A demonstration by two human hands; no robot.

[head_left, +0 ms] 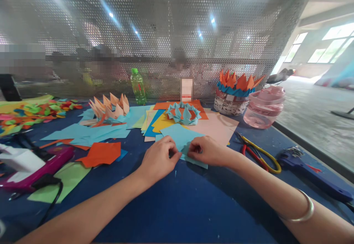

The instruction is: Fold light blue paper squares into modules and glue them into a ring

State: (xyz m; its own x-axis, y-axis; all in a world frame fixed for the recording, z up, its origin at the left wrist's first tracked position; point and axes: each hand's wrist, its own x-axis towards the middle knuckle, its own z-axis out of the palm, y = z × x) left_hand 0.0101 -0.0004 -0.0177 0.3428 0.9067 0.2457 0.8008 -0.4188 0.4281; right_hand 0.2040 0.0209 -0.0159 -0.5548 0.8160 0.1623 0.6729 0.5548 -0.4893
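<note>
A light blue sheet of paper (177, 134) lies at the middle of the table, with a folded edge towards me. My left hand (159, 157) is closed, thumb and fingers pinching the paper's near left side. At the near right side, my right hand (208, 151) pinches the same paper, its curled fingers hiding part of the edge. Just behind the sheet sits a ring of folded light blue paper points (184, 114). Yellow paper (160, 124) and pale pink paper (219, 126) spread out beneath and around these.
Left are a peach folded-paper ring (109, 109), orange paper (101, 153), a magenta power strip (59, 161) and colourful folded pieces (41, 113). A green bottle (138, 87) stands behind. Right are scissors (258, 151), a blue-handled tool (312, 174), pink plastic container (264, 107) and orange-topped paper basket (232, 102).
</note>
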